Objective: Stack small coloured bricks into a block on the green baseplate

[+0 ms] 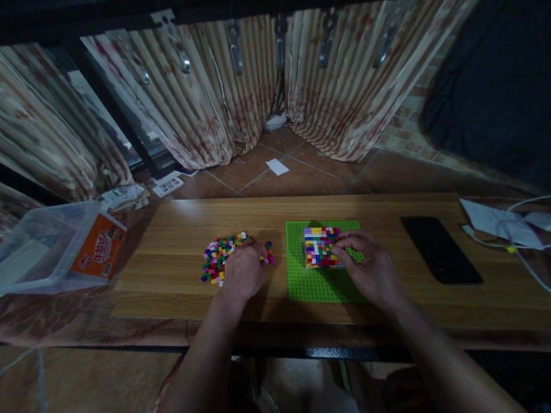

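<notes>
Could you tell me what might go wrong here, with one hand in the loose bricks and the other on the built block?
1. The left hand rests on the pile of loose bricks, which lies unboxed on the table; a sweep could scatter pieces to the floor.
2. The right hand presses the brick block on the green baseplate; the plate may slide.
3. Dim light could hide colour mix-ups.

Dim rm: striped curtains (206, 90), tiled floor (296, 175), wooden table (173, 255)
</notes>
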The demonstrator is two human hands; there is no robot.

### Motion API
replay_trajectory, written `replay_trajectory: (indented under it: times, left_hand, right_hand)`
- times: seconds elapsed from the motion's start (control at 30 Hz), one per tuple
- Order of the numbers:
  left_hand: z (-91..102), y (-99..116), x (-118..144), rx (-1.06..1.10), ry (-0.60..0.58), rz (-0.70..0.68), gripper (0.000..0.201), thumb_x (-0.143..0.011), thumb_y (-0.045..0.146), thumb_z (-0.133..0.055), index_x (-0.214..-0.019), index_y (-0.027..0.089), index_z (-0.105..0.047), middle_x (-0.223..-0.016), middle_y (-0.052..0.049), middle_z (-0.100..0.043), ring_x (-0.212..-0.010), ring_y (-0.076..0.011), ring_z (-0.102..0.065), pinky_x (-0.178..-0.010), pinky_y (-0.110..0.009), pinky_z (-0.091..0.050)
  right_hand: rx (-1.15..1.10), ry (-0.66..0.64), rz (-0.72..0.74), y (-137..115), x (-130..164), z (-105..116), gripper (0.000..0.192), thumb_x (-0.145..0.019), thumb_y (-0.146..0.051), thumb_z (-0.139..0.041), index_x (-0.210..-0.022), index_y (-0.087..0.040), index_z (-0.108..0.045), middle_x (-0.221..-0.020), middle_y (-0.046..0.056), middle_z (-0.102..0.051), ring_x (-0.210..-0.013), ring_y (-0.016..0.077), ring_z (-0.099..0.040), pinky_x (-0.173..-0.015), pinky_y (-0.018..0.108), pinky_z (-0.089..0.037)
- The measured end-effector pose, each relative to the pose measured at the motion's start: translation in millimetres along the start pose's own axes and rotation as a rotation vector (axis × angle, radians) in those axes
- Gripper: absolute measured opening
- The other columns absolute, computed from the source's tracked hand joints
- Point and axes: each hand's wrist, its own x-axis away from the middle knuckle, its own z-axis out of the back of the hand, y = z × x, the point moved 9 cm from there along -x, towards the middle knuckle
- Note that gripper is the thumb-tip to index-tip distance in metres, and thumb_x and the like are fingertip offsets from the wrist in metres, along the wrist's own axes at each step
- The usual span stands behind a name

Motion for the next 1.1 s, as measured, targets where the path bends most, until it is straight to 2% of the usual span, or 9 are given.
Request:
replay_trajectory:
  times: [0.33,0.43,0.53,0.63,0.77,0.97,1.1]
  left_hand:
    - [-0.9,-0.6,-0.1,0.007,-0.02,-0.037,0.011,-0.081,0.017,-0.059,-0.079,0.018,-0.07,-0.09,-0.009,-0.068,-0.08,-0.0209,-0.063,-0.078,-0.031,-0.047]
    - [6.4,4.3,-0.1,0.135,0.012,-0.08,0.01,-0.081,0.019,-0.06,-0.079,0.018,-0.069,-0.089,-0.007,-0.067,-0.079,-0.0183,-0.062,-0.076,-0.029,-0.046]
    - [10.3,17.0,0.8,0.357,0.011,-0.15,0.011,-0.084,0.024,-0.059,-0.082,0.019,-0.068,-0.085,-0.004,-0.067,-0.077,-0.0162,-0.061,-0.072,-0.027,-0.046]
    - [6.3,33.8,3.4,0.615,-0.025,-0.2,0.015,-0.087,0.029,-0.057,-0.088,0.018,-0.066,-0.083,-0.003,-0.067,-0.074,-0.0143,-0.06,-0.069,-0.025,-0.046]
    - [-5.1,56.0,8.6,0.862,-0.075,-0.219,0.014,-0.085,0.028,-0.061,-0.088,0.016,-0.065,-0.083,-0.003,-0.067,-0.077,-0.0134,-0.061,-0.072,-0.024,-0.048]
    - [-15.8,68.7,8.2,0.989,-0.052,-0.176,0.012,-0.083,0.027,-0.063,-0.087,0.016,-0.065,-0.081,-0.002,-0.066,-0.076,-0.0127,-0.06,-0.073,-0.023,-0.048]
    - [-23.0,57.5,1.5,0.979,-0.009,-0.076,0.011,-0.081,0.025,-0.062,-0.086,0.016,-0.065,-0.08,-0.002,-0.066,-0.075,-0.0131,-0.06,-0.072,-0.024,-0.048]
  right_hand:
    - [-0.012,0.009,0.003,-2.7,-0.8,0.7,0.019,-0.086,-0.037,-0.059,-0.079,-0.023,-0.068,-0.099,0.006,-0.066,-0.093,0.022,-0.064,-0.088,0.04,-0.049]
    - [-0.074,0.038,0.026,-9.2,0.7,2.9,0.016,-0.086,-0.036,-0.06,-0.08,-0.024,-0.067,-0.098,0.005,-0.066,-0.094,0.0215,-0.064,-0.088,0.039,-0.049]
    - [-0.173,0.028,0.065,-23.7,4.5,0.2,0.013,-0.088,-0.034,-0.059,-0.085,-0.025,-0.068,-0.097,0.004,-0.068,-0.094,0.0201,-0.065,-0.088,0.037,-0.05]
    - [-0.245,-0.084,0.073,-37.2,9.6,-13.8,0.013,-0.089,-0.034,-0.058,-0.093,-0.027,-0.068,-0.1,0.003,-0.07,-0.096,0.0199,-0.066,-0.088,0.036,-0.051]
    - [-0.307,-0.116,0.058,-43.1,13.9,-23.5,0.013,-0.087,-0.035,-0.061,-0.093,-0.027,-0.07,-0.096,0.003,-0.071,-0.094,0.0199,-0.066,-0.085,0.036,-0.052]
    - [-0.372,-0.093,0.016,-34.4,9.7,-16.6,0.012,-0.085,-0.034,-0.063,-0.086,-0.026,-0.072,-0.088,0.002,-0.072,-0.086,0.0185,-0.066,-0.081,0.034,-0.052]
    - [-0.289,-0.047,-0.006,-14.4,-0.3,6.0,0.014,-0.084,-0.037,-0.064,-0.084,-0.026,-0.073,-0.093,0.003,-0.071,-0.093,0.0206,-0.065,-0.087,0.038,-0.051]
